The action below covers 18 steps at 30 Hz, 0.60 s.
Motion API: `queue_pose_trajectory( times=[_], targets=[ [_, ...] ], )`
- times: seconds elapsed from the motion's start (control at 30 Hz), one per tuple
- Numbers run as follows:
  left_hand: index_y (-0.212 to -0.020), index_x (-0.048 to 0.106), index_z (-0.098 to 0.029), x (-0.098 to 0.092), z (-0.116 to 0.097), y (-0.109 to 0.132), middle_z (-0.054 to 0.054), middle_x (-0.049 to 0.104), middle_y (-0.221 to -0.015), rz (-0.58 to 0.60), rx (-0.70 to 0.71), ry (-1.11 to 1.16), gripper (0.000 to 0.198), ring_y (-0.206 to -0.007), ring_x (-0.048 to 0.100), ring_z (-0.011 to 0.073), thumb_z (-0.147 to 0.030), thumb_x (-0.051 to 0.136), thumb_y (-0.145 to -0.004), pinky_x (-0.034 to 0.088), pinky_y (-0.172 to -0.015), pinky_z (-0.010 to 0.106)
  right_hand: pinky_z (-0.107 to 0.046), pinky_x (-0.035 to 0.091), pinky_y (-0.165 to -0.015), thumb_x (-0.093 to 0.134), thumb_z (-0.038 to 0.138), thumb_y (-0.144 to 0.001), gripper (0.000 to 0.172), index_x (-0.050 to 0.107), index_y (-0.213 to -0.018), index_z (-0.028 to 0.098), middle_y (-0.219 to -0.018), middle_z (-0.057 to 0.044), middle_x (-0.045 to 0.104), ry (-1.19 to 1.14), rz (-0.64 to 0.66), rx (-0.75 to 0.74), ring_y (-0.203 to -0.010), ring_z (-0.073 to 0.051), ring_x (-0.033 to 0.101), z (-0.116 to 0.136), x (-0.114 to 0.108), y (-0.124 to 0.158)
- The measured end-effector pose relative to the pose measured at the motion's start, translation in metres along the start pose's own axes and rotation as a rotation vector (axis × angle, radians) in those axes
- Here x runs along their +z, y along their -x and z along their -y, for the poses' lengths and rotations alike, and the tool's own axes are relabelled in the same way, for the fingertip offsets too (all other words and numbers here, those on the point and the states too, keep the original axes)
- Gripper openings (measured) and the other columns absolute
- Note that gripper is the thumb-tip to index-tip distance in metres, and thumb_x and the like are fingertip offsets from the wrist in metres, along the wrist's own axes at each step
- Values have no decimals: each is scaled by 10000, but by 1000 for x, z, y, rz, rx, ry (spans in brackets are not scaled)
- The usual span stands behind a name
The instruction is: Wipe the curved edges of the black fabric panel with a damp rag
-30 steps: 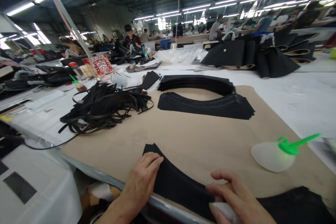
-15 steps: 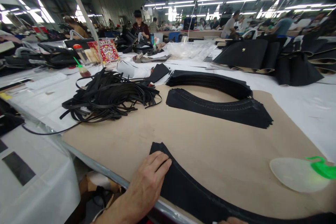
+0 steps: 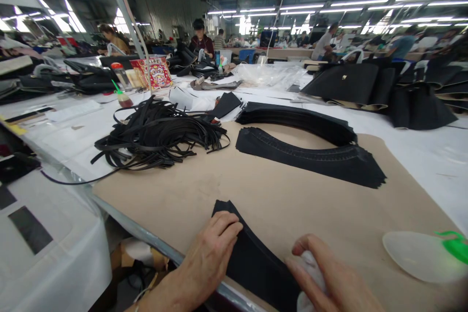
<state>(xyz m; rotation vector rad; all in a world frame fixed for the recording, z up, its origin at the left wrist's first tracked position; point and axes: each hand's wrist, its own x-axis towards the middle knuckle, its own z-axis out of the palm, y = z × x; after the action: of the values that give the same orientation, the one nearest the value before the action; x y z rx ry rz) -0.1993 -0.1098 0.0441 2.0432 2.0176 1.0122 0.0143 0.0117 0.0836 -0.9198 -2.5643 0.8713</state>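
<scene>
Near the front table edge lies a stack of curved black pieces [image 3: 256,258], which looks like leather or a similar sheet. My left hand [image 3: 215,248] rests on its upper left end, fingers together and bent over the piece; the thumb is hidden. Over its right part, my right hand [image 3: 329,273] is closed around a whitish rounded thing [image 3: 312,268], whose kind I cannot make out. Behind are more curved black pieces [image 3: 310,156] in a fanned row and a taller curved stack [image 3: 296,119].
A heap of black strips [image 3: 161,136] lies at left on the brown board [image 3: 175,195]. A translucent squeeze bottle [image 3: 413,256] with a green cap lies at right. A metal edge [image 3: 139,231] runs along the front. Black panels [image 3: 343,83] and co-workers are farther back.
My right hand has come up from the bottom edge into view, over the curved black stack, with the whitish thing in it. My left hand stays on the stack's end. The view has shifted slightly.
</scene>
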Motion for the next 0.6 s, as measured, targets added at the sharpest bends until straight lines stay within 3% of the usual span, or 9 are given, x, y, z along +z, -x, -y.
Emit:
queue_pose_trajectory(
  times=[0.1, 0.27, 0.43, 0.6],
  targets=[
    [-1136, 584, -180, -4, 0, -5, 90, 582, -1156, -41, -71, 55, 310, -1085, 560, 199, -23, 451, -904, 529, -948, 359, -270, 533, -651, 385, 250, -919, 272, 609, -1072, 229, -943, -85, 674, 9, -13, -98, -710, -179, 676, 5, 7, -21],
    [-1108, 606, -168, -2, 4, -11, 87, 606, -1133, -44, -50, 76, 286, -1080, 552, 208, -35, 431, -925, 516, -946, 374, -273, 527, -723, 328, 213, -945, 333, 581, -1161, 205, -957, -73, 683, 0, 69, -165, -827, -177, 691, 18, 13, -41],
    [-1116, 607, -163, 0, 5, -13, 76, 633, -1088, 57, -9, 57, 286, -1054, 552, 213, -55, 409, -939, 509, -951, 395, -284, 479, -639, 423, 197, -950, 167, 582, -904, 216, -815, -19, 648, 47, 112, -86, -714, -181, 655, 33, 26, -59],
    [-1135, 601, -158, -3, 4, -10, 86, 624, -1146, 89, 23, -28, 322, -1113, 533, 215, -39, 395, -918, 494, -999, 394, -286, 460, -657, 453, 119, -942, 183, 582, -849, 210, -855, -31, 597, 191, 23, -247, -731, -181, 605, 23, 61, -61]
  ],
)
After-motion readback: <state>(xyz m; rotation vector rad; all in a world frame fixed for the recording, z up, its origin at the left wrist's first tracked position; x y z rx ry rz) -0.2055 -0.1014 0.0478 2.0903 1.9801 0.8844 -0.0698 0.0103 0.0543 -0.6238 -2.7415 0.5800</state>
